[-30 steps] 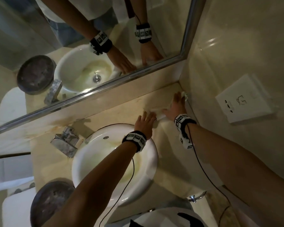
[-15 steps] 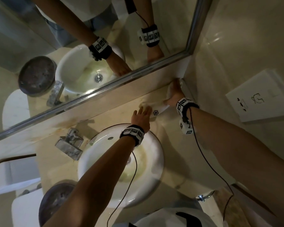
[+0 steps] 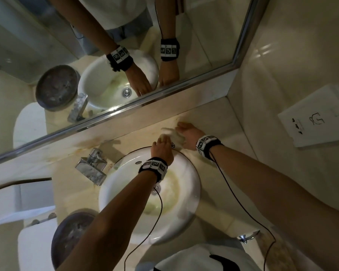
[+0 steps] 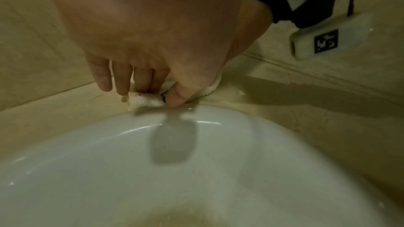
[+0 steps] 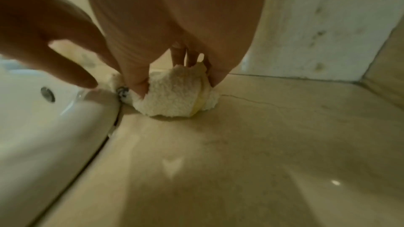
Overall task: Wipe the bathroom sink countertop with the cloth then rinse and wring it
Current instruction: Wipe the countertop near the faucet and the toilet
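A bunched white terry cloth [image 3: 174, 136] lies on the beige countertop [image 3: 213, 124] just behind the white sink [image 3: 192, 173] rim. My right hand [image 3: 188, 133] grips it, with the thumb in front and the fingers behind, as the right wrist view shows on the cloth [image 5: 172, 97]. My left hand [image 3: 161, 148] reaches over the basin. Its straight fingers and thumb press the cloth's left end [image 4: 144, 102] down at the sink [image 4: 196, 161] edge. In the right wrist view the left hand [image 5: 54, 49] hangs over the sink [image 5: 43, 135] rim.
A chrome faucet [image 3: 92, 167] stands left of the basin, with a dark round dish [image 3: 72, 237] at the near left. The mirror [image 3: 125, 55] runs along the back wall. A white socket plate [image 3: 317, 122] is on the right wall. Bare countertop [image 5: 240, 144] stretches to the right corner.
My right hand has dragged the cloth from the back right corner leftwards to the sink rim. My left hand stayed at the rim on the cloth's near end.
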